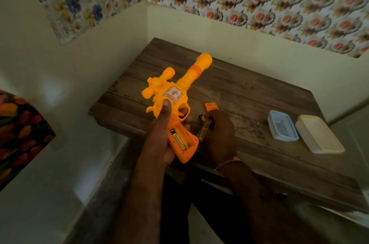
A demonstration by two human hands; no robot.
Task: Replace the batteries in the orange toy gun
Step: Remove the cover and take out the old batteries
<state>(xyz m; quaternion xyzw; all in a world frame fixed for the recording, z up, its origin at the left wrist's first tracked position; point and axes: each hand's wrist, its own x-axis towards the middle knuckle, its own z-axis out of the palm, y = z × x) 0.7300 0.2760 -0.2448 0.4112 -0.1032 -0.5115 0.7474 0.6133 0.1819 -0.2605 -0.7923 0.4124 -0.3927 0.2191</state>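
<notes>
The orange toy gun (173, 93) is held above the near left corner of the wooden table (249, 91), barrel pointing away. My left hand (157, 139) grips its handle, thumb pressed on the body. The battery compartment (180, 139) in the handle is open, and a battery (178, 140) lies inside it. My right hand (218, 137) grips a yellow-handled screwdriver (204, 129) just right of the handle. The orange compartment cover (211, 106) lies on the table beyond my right hand. A small dark object (201, 118) lies next to it; what it is I cannot tell.
A small clear box with a blue rim (282, 128) and a cream lidded box (319, 136) stand on the table's right side. Walls close in behind and to the left of the table. A floral cloth (20, 133) hangs at the far left.
</notes>
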